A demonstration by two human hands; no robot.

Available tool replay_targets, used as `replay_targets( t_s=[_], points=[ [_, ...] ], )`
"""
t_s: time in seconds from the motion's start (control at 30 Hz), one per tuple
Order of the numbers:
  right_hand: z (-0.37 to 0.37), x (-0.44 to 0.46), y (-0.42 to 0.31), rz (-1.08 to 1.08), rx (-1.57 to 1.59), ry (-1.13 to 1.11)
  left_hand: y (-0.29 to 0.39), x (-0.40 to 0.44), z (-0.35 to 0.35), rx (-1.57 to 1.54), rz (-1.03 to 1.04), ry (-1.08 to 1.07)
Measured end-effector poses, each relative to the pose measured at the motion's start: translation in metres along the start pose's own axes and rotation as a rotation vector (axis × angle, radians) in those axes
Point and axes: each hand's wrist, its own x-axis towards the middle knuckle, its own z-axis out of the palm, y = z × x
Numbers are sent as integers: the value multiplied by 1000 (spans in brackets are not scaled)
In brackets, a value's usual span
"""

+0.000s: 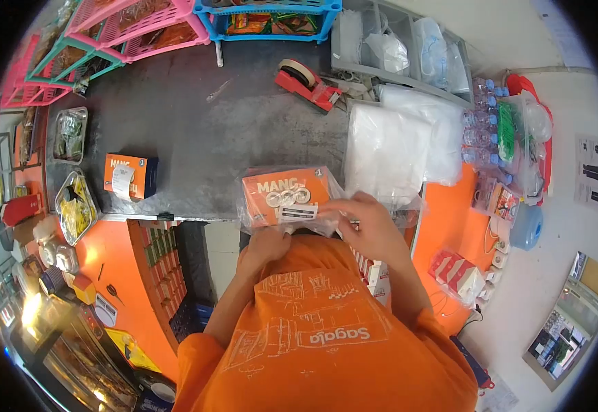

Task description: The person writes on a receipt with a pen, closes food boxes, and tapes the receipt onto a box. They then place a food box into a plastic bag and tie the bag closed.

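An orange box [258, 197] in a clear plastic bag lies at the front edge of the dark counter, with a white label [299, 211] near its lower edge. My left hand [269, 244] is at the bag's near edge, fingers closed on the plastic. My right hand [362, 218] is at the bag's right side, its index finger stretched towards the label and its fingers apart. Further left on the counter stands another orange and dark blue box [131, 177] with a paper slip on top.
A red tape dispenser [308, 84], stacked clear plastic bags [387, 152] and a grey divided tray [408, 72] are behind and to the right. Water bottles [481, 120] stand far right. Two food trays [71, 135] lie at left. Pink and blue baskets [268, 9] line the back.
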Motion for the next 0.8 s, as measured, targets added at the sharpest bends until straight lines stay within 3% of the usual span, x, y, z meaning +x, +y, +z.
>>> replay_targets(
  t_s=[0.07,0.13,0.2,0.27,0.4,0.43,0.47,0.5,0.53,0.57,0.6,0.63,0.67,0.7,0.73,0.8],
  points=[
    [12,8,-4,-149,81,128,2,1,4,64,4,12],
    [15,1,-6,-133,150,64,4,-5,-7,155,-24,-13],
    [12,-3,-8,-117,221,1,6,-45,-30,82,14,191],
    [5,-18,-1,14,754,269,5,-87,-78,20,117,18],
    [8,9,7,-244,1084,475,50,-132,-162,-562,-91,234],
    [7,7,-9,-119,1090,324,59,-119,-165,-703,196,410],
    [13,11,-32,-159,1097,258,71,-106,-165,-832,490,577],
    [16,12,-53,-196,1103,195,88,-98,-167,-828,495,577],
    [9,3,-70,-199,1101,200,107,-92,-169,-565,526,625],
    [0,-6,-88,-238,891,182,118,-88,-171,-303,551,671],
    [-5,-10,-97,-272,682,162,119,-86,-171,-303,554,673],
    [-11,-13,-89,-275,680,163,119,-84,-171,-407,408,519],
    [-20,-18,-73,-284,471,58,119,-81,-173,-504,261,362],
    [-23,-19,-60,-286,263,-45,118,-82,-177,-503,263,360],
    [-20,-14,-51,-282,263,-42,115,-85,-183,-423,258,328],
    [-11,0,-23,-203,102,245,107,-91,-186,-346,261,287]
  ],
)
